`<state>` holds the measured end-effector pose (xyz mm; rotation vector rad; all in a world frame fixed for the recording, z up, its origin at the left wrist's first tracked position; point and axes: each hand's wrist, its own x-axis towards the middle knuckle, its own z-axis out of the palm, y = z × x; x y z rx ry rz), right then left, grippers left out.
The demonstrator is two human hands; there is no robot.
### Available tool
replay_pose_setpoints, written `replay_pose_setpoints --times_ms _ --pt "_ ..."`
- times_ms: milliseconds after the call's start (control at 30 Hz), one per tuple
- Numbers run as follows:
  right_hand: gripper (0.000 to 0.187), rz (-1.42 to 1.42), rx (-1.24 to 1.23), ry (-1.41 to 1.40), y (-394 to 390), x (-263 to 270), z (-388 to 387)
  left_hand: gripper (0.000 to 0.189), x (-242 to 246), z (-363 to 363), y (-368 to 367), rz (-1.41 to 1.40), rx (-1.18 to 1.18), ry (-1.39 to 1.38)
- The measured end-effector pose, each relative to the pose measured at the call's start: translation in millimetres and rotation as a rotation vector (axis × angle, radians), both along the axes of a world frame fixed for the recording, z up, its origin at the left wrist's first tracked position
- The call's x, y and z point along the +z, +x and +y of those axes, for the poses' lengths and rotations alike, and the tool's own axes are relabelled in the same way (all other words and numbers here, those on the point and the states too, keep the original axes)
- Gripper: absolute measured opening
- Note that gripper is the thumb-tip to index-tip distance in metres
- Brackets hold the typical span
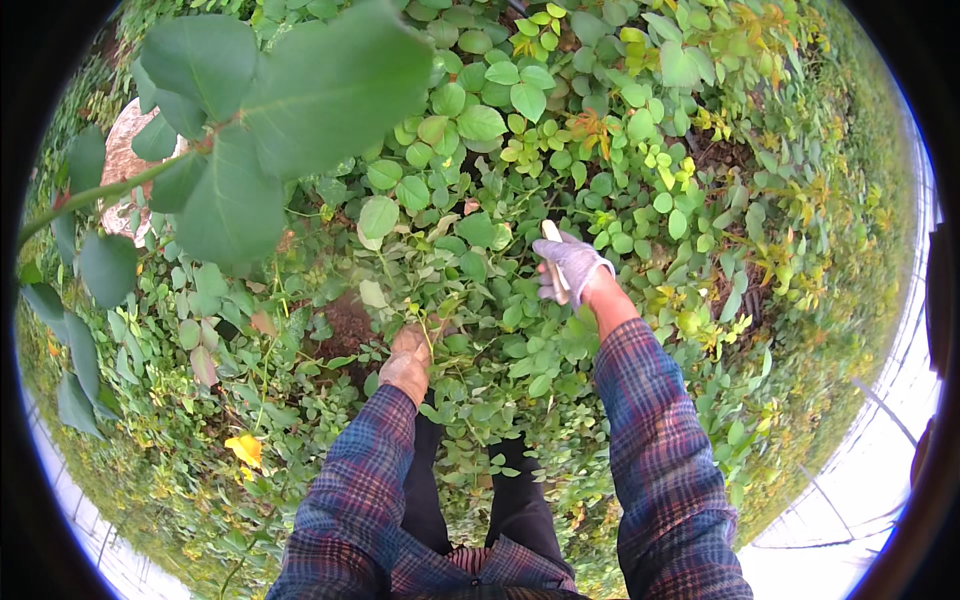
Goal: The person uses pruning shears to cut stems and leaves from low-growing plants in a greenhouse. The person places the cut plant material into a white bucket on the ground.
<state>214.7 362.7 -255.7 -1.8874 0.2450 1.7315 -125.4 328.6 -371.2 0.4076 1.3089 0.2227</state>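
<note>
My left hand (407, 361), in a tan, soiled glove, reaches low into the rose bushes (465, 262). Its fingers are hidden among leaves and thin stems, so whether they hold a stem does not show. A slender green stem (429, 346) runs up beside that hand. To the right and farther forward, my right hand (571, 268) wears a pale lilac-grey glove. It is closed around a cream-handled hand tool (551, 231), whose working end is hidden.
A leafy rose stem (112, 187) crosses close to the camera at upper left. Behind it lies a pale brownish object (124, 176), partly covered. A yellow rose (245, 450) blooms at lower left. Bare soil (345, 322) shows near my left hand. Foliage surrounds my legs (521, 495).
</note>
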Motion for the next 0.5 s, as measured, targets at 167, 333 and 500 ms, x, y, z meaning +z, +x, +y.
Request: replay_pose_setpoints --times_ms 167,333,500 --pt "0.046 -0.865 1.515 -0.151 5 16 3 0.048 5 -1 -2 0.018 0.052 -0.015" --pt "0.053 -0.617 1.068 -0.179 -1 49 -1 0.047 20 1 5 0.037 0.116 -0.03" --pt "0.055 -0.626 1.261 -0.163 -17 19 15 0.046 -36 -40 -14 0.012 0.115 0.042"
